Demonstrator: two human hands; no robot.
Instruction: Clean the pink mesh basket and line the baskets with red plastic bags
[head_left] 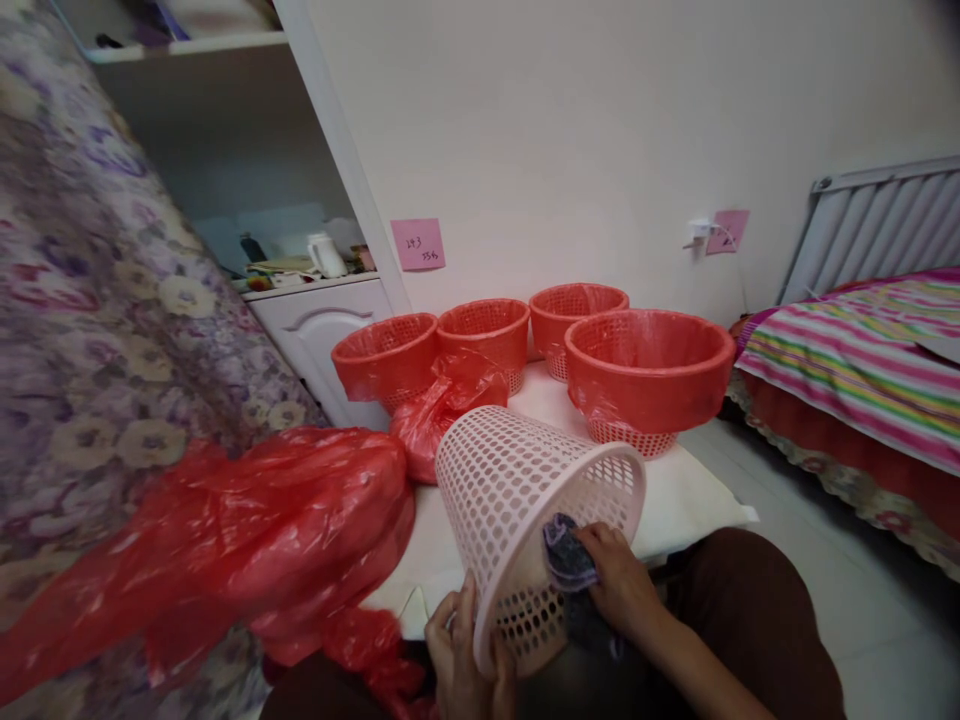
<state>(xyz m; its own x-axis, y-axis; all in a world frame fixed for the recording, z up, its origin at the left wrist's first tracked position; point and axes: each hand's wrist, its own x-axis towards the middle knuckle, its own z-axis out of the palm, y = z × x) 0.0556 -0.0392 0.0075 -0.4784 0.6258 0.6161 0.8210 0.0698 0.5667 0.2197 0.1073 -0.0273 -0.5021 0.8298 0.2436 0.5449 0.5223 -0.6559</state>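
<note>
A pale pink perforated plastic basket (491,470) lies tilted on its side, its wide mouth facing me. My left hand (469,650) is closed around the rim at the lower left, thumb and fingers on either side of it. In my right hand (619,585) is a bunched dark grey cloth (566,555) with purple edging, held at the basket's mouth against the inner wall. Part of the cloth hangs below the hand, in shadow.
Several baskets lined with red plastic bags, among them a large one (649,370), stand behind on the cream-covered table (697,495). Filled red bags (322,510) lie to the left. A floral curtain (142,400) hangs at left; a bed (870,350) is at right.
</note>
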